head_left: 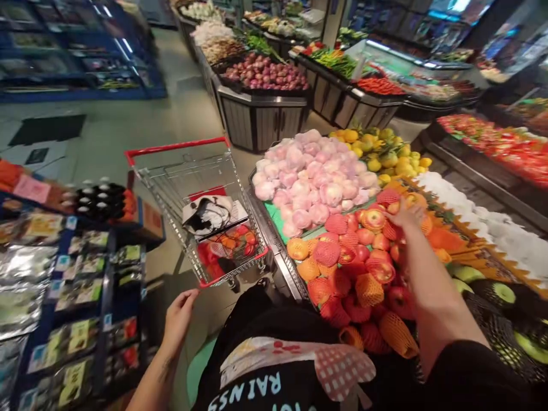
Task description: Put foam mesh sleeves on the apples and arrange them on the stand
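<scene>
My right hand [406, 217] reaches over the far side of a heap of red apples [371, 219], many in red or orange foam nets. Its fingers look stretched out among the fruit, somewhat blurred, with nothing visibly lifted. To the left, my left hand [183, 308] is closed, its fingertips at the red near corner of a metal shopping cart [205, 283]. Inside the cart lie a black and white cloth bag [209, 214] and some red and orange packed goods [233, 242].
Bagged pink peaches [314, 177] and yellow-green citrus [387, 151] lie beyond the apples. Green fruit in black nets [499, 294] sits at right. A shelf of packaged goods [72, 274] stands at left. Onions [268, 73] fill a stand behind the cart.
</scene>
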The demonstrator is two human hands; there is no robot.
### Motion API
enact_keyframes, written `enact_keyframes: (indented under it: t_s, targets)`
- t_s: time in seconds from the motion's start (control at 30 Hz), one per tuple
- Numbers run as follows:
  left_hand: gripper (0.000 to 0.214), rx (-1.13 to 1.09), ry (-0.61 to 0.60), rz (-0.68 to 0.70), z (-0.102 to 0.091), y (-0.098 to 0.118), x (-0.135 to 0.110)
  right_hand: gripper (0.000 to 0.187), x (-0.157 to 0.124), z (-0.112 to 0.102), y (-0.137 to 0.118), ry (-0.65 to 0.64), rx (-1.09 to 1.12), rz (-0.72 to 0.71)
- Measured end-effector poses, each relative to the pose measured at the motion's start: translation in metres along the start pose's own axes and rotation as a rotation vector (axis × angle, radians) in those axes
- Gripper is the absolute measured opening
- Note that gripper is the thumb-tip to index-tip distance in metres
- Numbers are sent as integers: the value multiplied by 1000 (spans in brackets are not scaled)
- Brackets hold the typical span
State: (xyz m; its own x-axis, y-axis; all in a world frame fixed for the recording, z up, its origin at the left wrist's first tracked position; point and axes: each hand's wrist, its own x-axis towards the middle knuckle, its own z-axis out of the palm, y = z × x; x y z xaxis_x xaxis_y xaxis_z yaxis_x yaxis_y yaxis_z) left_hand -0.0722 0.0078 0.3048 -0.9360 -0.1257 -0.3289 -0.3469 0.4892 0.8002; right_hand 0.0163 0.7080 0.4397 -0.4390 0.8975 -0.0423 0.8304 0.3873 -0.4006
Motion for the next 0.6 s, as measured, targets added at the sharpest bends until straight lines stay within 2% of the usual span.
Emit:
enact_keyframes:
  t_s: [0.13,0.23,0.37,0.47,0.6]
  targets:
    - [57,168,-41,-6,12,-13,18,106,-8,-11,-1,-63,-68,-74]
    - [39,284,-113,-18,32,-18,45,111,-42,-26,3,-182,-78,-176]
    - [22,502,-181,-62,58,-18,91,95,-123,-45,21,-496,-17,-489]
    - [23,643,-224,-79,69,-13,127,79,-190,-50,38,-653,53,-502]
    - [36,781,-283,-32,74,0,174,63,-266,-37,48,-633,91,-431]
